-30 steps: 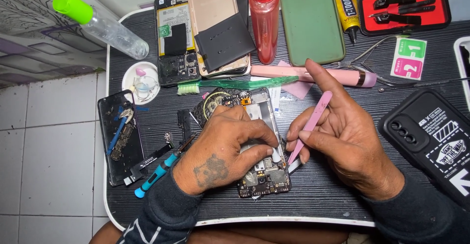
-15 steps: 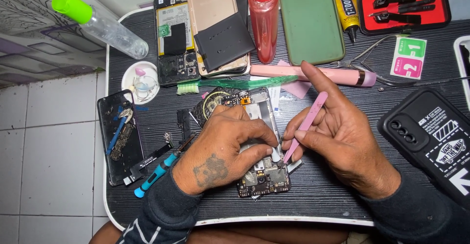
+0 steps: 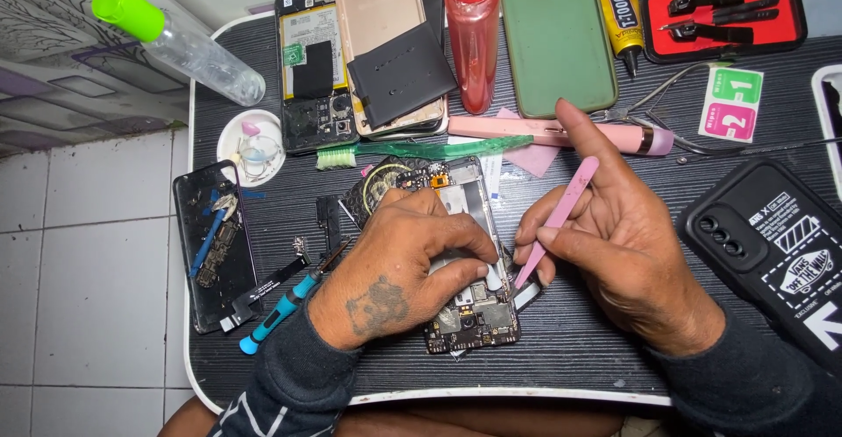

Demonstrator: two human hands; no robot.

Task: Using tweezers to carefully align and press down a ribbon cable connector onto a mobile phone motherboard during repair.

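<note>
Tweezers (image 3: 557, 220) shifted lower in right hand (image 3: 623, 253) (one pair); left hand (image 3: 395, 270) grips one phone (image 3: 465, 253).

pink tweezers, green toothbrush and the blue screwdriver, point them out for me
pink tweezers (image 3: 568, 200), head view, on the upper shaft above the right hand's fingers.
green toothbrush (image 3: 438, 149), head view, mid handle.
blue screwdriver (image 3: 274, 316), head view, on its blue grip left of the left wrist.

We are at a small phone repair bench. Our dark ribbed mat (image 3: 570, 349) is crowded with opened phones (image 3: 311, 69), a loose battery (image 3: 402, 73), a blue screwdriver (image 3: 276, 312), a red case of tool bits (image 3: 719, 12), a tube of glue (image 3: 624, 16) and phone covers (image 3: 554, 34), with white floor tiles (image 3: 88, 262) beside.
</note>
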